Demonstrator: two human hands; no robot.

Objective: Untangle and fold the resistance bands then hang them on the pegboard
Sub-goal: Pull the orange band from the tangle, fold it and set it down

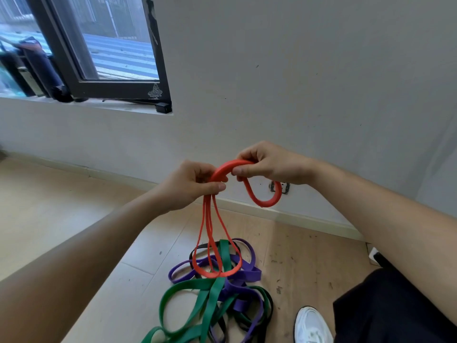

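Nearest, a white shoe (312, 324) stands beside a tangled heap of green (197, 295), purple (237, 276) and black bands (268, 308) on the floor (61, 206). Above it, the left hand (190, 186) and right hand (269, 167) each pinch the red band (223, 169), its loops hanging down.

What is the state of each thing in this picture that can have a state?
Red band: lifted, held by both hands, loops hanging down.
Left hand: closed on the red band.
Right hand: closed on the red band.
Green band: on the floor, tangled.
Purple band: on the floor, tangled.
Black band: on the floor, tangled.
Window: cannot tell whether open.
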